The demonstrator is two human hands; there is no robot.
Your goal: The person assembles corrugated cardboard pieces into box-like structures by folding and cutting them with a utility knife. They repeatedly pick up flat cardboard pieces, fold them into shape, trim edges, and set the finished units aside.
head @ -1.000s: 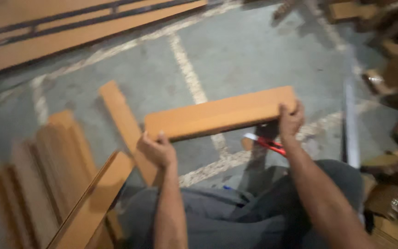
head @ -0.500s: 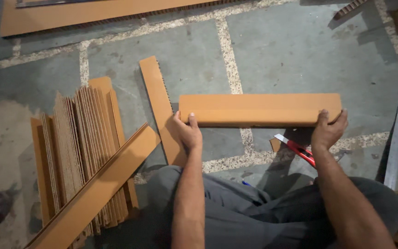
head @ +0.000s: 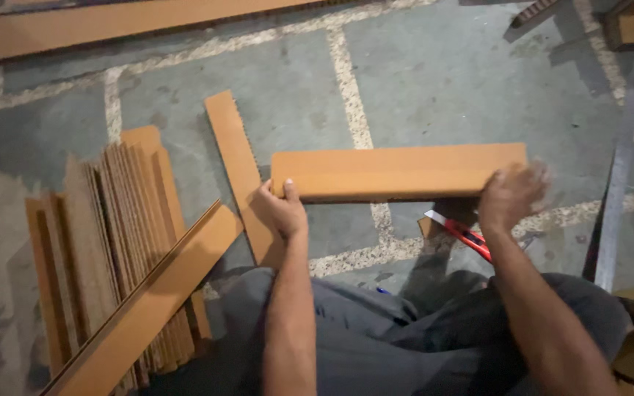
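The cardboard strip [head: 398, 172] hung level above the concrete floor [head: 442, 81]; our left hand [head: 282, 209] clamped its left end, our right hand [head: 511, 196] gripped its right end, keeping it square.

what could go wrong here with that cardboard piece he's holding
The right hand is blurred at one end of the cardboard piece, so its grip looks unsettled and the piece could tip. A red utility knife lies on the floor just under that hand, near the leg, and could likely cut if bumped.
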